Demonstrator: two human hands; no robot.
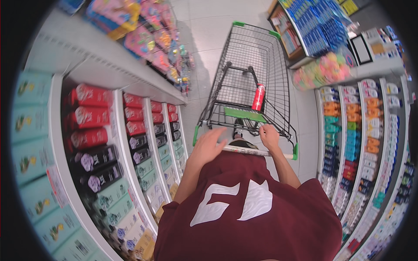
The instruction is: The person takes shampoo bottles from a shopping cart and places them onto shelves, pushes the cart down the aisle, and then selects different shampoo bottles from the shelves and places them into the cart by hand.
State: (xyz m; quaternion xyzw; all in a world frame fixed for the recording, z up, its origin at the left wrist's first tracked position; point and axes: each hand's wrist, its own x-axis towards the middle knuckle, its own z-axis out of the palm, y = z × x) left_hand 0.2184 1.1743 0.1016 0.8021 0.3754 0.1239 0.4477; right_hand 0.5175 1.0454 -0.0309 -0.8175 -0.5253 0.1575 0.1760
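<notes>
A wire shopping cart [281,88] with green plastic corners stands before me in the aisle. Its pale handle bar [245,150] runs across in front of my maroon shirt. My left hand [209,145] lies over the bar's left end, fingers apart, thumb towards the bar; whether it touches the bar is unclear. My right hand [269,137] is just past the bar's right part, fingers curled, the wrist near the bar; what its fingers hold cannot be made out. A red bottle or can [258,97] leans in the cart, near the green flap [245,114] of the child seat.
Shelves of red, black and mint-green bottles [93,122] line my left side. On the right stand shelves of colourful bottles [352,143]. A bin of pastel balls [321,71] and a rack of blue packages [313,29] flank the cart's right. Hanging toy-like packs [156,42] are ahead left.
</notes>
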